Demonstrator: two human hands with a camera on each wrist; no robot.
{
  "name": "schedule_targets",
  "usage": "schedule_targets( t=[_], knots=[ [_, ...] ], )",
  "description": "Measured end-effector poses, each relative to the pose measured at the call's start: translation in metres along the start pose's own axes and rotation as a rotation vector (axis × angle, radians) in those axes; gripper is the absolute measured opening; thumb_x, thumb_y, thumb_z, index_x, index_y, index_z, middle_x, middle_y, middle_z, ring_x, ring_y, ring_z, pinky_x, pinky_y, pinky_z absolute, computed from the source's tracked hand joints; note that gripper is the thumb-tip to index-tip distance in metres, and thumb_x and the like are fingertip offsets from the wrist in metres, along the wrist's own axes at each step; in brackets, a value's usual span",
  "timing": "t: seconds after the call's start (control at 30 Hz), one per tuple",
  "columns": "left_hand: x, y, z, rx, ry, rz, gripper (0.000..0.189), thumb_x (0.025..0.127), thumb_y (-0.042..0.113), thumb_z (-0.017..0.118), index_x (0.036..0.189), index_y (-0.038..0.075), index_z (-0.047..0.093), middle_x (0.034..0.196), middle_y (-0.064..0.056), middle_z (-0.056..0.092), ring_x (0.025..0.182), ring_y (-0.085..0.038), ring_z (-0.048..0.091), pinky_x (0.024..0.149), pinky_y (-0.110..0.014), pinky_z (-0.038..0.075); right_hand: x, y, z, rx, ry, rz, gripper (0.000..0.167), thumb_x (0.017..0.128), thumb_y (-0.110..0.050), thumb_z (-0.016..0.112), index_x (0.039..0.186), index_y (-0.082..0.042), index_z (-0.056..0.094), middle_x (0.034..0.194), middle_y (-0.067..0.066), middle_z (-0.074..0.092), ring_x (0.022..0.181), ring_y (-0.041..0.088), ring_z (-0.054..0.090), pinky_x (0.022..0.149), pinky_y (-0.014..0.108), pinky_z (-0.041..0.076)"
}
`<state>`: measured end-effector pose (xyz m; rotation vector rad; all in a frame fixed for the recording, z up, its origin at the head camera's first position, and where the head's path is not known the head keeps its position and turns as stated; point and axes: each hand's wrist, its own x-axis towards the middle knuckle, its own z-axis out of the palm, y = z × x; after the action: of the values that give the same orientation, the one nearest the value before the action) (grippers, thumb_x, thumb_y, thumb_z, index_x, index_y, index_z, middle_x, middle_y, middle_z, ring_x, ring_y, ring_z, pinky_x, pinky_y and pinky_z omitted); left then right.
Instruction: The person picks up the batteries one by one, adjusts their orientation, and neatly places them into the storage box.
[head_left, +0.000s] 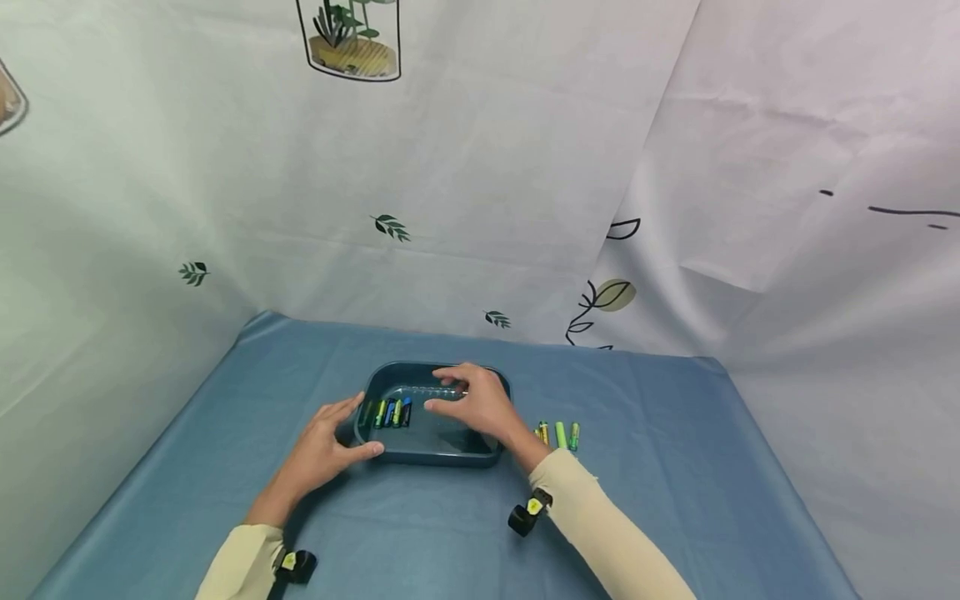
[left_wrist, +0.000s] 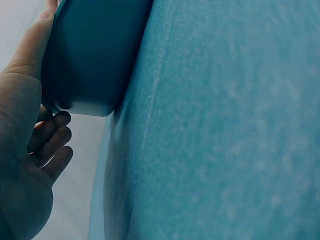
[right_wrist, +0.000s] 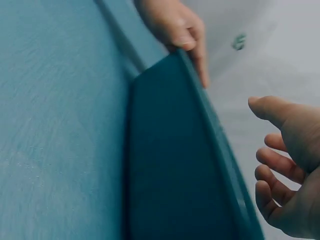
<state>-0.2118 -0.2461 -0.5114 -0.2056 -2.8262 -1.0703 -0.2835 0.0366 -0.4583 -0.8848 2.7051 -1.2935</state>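
Observation:
A dark teal tray with rounded corners sits on the cloth. Inside it, toward the left end, several small batteries in green, yellow and blue lie side by side. My left hand grips the tray's left end, its thumb at the near corner and its fingers along the left side; the left wrist view shows the thumb against the rim. Above the tray's right half hovers my right hand, thumb and fingers apart and loosely bent. Nothing shows between them in the right wrist view.
Several more green and yellow batteries lie right of the tray, partly behind the right wrist. A blue cloth covers the table. White printed fabric hangs around the back and sides.

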Motion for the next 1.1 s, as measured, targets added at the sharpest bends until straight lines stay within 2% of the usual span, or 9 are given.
schedule_targets(
  t=[0.13,0.3,0.47,0.6,0.67,0.83,1.1],
  knots=[
    [-0.001,0.001,-0.001,0.005,-0.001,0.005,0.102,0.080,0.052,0.085,0.157,0.004,0.039,0.154,-0.029,0.042,0.137,-0.050,0.041,0.099,-0.071,0.042,-0.014,0.002,-0.019,0.042,0.061,0.027,0.053,0.090,-0.036,0.081,0.136,-0.015,0.068,0.116,0.008,0.069,0.100,0.025,0.063,0.081,0.037,0.052],
    [-0.002,0.001,-0.001,-0.005,-0.013,-0.004,0.102,0.080,0.052,0.085,0.158,0.004,0.039,0.155,-0.029,0.040,0.138,-0.050,0.039,0.099,-0.071,0.041,-0.034,0.013,-0.046,0.029,0.153,0.053,0.051,0.088,-0.035,0.083,0.134,-0.018,0.070,0.112,0.008,0.069,0.097,0.023,0.063,0.080,0.039,0.052],
    [-0.001,0.001,-0.001,-0.009,-0.006,0.007,0.102,0.080,0.051,0.086,0.157,0.003,0.039,0.155,-0.029,0.041,0.138,-0.050,0.040,0.099,-0.071,0.041,-0.055,0.030,-0.067,0.009,0.242,0.065,0.047,0.087,-0.034,0.084,0.130,-0.020,0.072,0.106,0.006,0.069,0.097,0.027,0.065,0.081,0.040,0.054],
    [-0.001,0.001,-0.001,-0.004,-0.002,0.010,0.102,0.079,0.050,0.086,0.157,0.003,0.040,0.154,-0.030,0.041,0.137,-0.050,0.040,0.099,-0.071,0.041,-0.071,0.048,-0.078,0.000,0.294,0.063,0.045,0.087,-0.032,0.084,0.129,-0.021,0.073,0.102,0.000,0.068,0.095,0.030,0.065,0.078,0.037,0.054],
    [-0.001,0.001,-0.001,-0.004,-0.003,0.006,0.102,0.079,0.050,0.086,0.157,0.003,0.039,0.154,-0.030,0.041,0.137,-0.050,0.040,0.099,-0.071,0.041,-0.079,0.056,-0.081,0.003,0.314,0.058,0.045,0.087,-0.030,0.085,0.129,-0.020,0.073,0.102,0.001,0.068,0.094,0.031,0.064,0.076,0.035,0.053],
    [-0.001,0.001,-0.001,-0.002,-0.009,0.000,0.103,0.079,0.054,0.085,0.157,0.004,0.039,0.155,-0.029,0.041,0.138,-0.050,0.039,0.099,-0.072,0.041,-0.097,0.075,-0.088,0.000,0.335,0.094,0.047,0.086,-0.027,0.085,0.130,-0.016,0.072,0.104,0.012,0.068,0.093,0.029,0.064,0.076,0.034,0.052],
    [-0.001,0.000,0.000,-0.004,-0.002,0.010,0.102,0.080,0.050,0.086,0.157,0.003,0.039,0.154,-0.029,0.041,0.137,-0.050,0.040,0.099,-0.071,0.041,-0.121,0.101,-0.091,-0.052,0.326,0.220,0.054,0.085,-0.027,0.086,0.133,-0.007,0.069,0.105,0.012,0.068,0.093,0.023,0.062,0.083,0.045,0.053]
  ],
)
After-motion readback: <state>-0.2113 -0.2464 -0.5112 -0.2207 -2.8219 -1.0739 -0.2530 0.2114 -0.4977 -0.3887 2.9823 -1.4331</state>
